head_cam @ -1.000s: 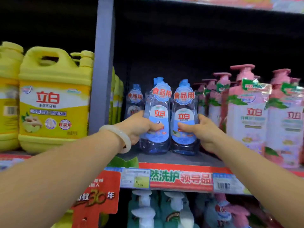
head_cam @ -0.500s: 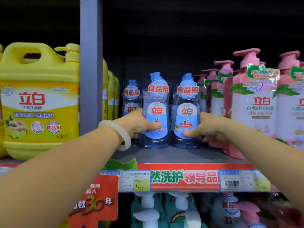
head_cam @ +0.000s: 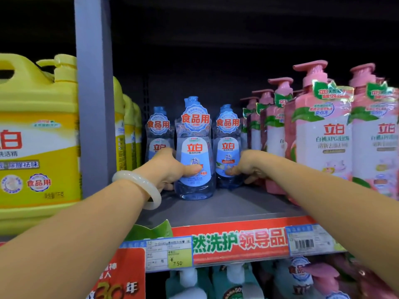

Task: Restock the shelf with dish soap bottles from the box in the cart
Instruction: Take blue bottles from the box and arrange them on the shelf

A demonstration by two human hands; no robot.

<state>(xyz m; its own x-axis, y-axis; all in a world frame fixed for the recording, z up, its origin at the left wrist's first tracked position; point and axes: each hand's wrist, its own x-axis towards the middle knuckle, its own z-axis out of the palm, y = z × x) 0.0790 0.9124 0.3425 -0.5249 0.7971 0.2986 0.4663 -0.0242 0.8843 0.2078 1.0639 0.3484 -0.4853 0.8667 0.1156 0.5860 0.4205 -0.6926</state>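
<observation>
Both of my grips are closed round clear blue dish soap bottles standing upright on the grey metal shelf (head_cam: 226, 203). With my left hand (head_cam: 170, 169) I hold the front blue bottle (head_cam: 194, 152) low on its body, thumb laid across the label and fingers wrapped behind. My right hand (head_cam: 248, 167) clasps the second blue bottle (head_cam: 227, 145), which stands just beside the first and a little further back; my thumb presses its label near the bottom. A third blue bottle (head_cam: 158, 134) stands behind my left hand, partly hidden by it. All three carry blue caps and round red-lettered tags at the neck.

On my left wrist sits a pale jade-like bangle (head_cam: 140, 188). To the left, past the grey shelf upright (head_cam: 95, 93), stand big yellow detergent jugs (head_cam: 36, 137) with handles. To the right, tall pink pump bottles (head_cam: 321, 130) fill the shelf in rows, touching one another. Along the shelf's front edge runs a red promotional strip (head_cam: 237, 242) with price tags (head_cam: 168, 253), one reading 7.50. Below it, teal pump bottles (head_cam: 190, 283) show on the lower shelf.
</observation>
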